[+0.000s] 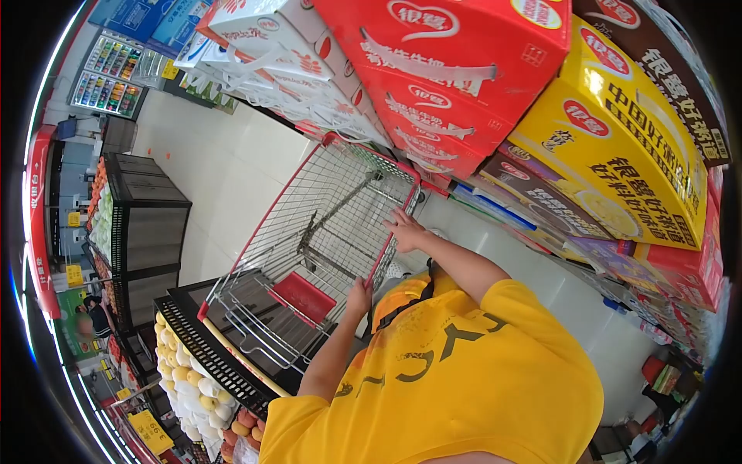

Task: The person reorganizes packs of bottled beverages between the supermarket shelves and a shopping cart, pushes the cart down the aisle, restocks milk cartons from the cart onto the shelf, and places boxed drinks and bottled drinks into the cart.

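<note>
An empty wire shopping cart (267, 224) with red trim stands in front of me, a red panel (303, 298) on its basket. My left hand (359, 295) is closed around the cart's red handle bar (384, 259) near one end. Farther along that bar, my right hand (403, 231) has its fingers spread and holds nothing; whether it touches the bar I cannot tell. My yellow T-shirt (479, 371) fills the lower middle of the view.
Stacked red drink cartons (456, 73), white cartons (270, 46) and yellow boxes (618, 139) rise along the right. On the left, close to the cart, is a black-edged stand of wrapped fruit (189, 375). Another produce stand (151, 224) lies farther off across pale floor tiles (209, 162).
</note>
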The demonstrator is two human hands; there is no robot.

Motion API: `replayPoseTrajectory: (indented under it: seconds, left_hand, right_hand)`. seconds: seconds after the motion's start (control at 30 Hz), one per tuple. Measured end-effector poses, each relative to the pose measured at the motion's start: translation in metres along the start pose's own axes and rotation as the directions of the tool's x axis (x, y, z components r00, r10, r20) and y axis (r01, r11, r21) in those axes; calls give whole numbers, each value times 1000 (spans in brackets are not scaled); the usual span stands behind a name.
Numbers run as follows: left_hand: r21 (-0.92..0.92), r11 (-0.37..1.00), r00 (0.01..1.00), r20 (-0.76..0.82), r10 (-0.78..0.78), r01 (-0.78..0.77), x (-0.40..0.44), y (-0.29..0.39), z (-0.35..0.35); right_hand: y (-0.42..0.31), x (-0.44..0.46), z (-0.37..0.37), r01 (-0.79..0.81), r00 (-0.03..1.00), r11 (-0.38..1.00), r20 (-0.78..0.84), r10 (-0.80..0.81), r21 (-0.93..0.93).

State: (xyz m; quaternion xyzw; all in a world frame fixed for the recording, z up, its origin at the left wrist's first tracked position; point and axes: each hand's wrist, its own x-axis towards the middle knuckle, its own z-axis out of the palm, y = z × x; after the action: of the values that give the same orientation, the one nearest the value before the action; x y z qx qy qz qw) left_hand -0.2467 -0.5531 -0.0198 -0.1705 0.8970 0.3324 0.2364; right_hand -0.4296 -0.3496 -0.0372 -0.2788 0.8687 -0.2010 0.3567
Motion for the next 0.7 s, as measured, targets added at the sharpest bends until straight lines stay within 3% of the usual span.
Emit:
replayPoseTrajectory:
  seconds: [0.1,0.17,0.2,0.27,0.33,0.37,0.4,0.43,0.47,0.5,0.57,0.63,0.7]
  left_hand:
    - [112,990,989,104,-101,89,-2,15,-8]
    - [89,996,995,94,-28,20,2,31,-23]
    - [64,987,986,-69,153,-148,9,50,-36]
    - [62,910,853,-328,406,-410,16,118,-80]
    - [124,799,664,-491,564,-588,2,231,-147]
    - [177,697,512,-559,652,-695,-7,275,-172]
    - [263,572,349,-577,738,-777,-19,315,-197]
    - [320,448,205,-574,793,-835,-31,351,-217]
    - [404,332,70,-542,838,-852,-40,386,-233]
    - [483,210,-68,-496,866,-850,-43,414,-241]
    - [540,199,-67,-433,899,-818,-27,452,-241]
    - [594,176,-66,-362,930,-785,-26,462,-237]
    - [636,150,-57,-292,955,-757,-23,460,-232]
  right_hand:
    - [12,-14,-2,84,991,994,-105,-77,65]
    - [20,-34,-8,206,933,942,-344,-107,263]
    - [24,-46,-11,201,929,944,-356,-100,262]
    - [32,-67,-14,109,941,921,-338,26,375]
    - [55,-82,1,90,931,908,-358,70,410]
    - [60,-88,7,68,921,893,-371,115,445]
    - [59,-97,8,69,921,897,-373,111,437]
    - [58,-108,10,31,904,836,-373,211,547]
    - [57,-117,12,-1,880,761,-361,309,649]
    - [56,-120,15,-3,879,769,-364,307,640]
    - [57,-119,29,125,834,764,-485,264,632]
    - [49,-121,24,123,844,735,-461,276,666]
    - [33,-125,12,205,866,620,-436,247,758]
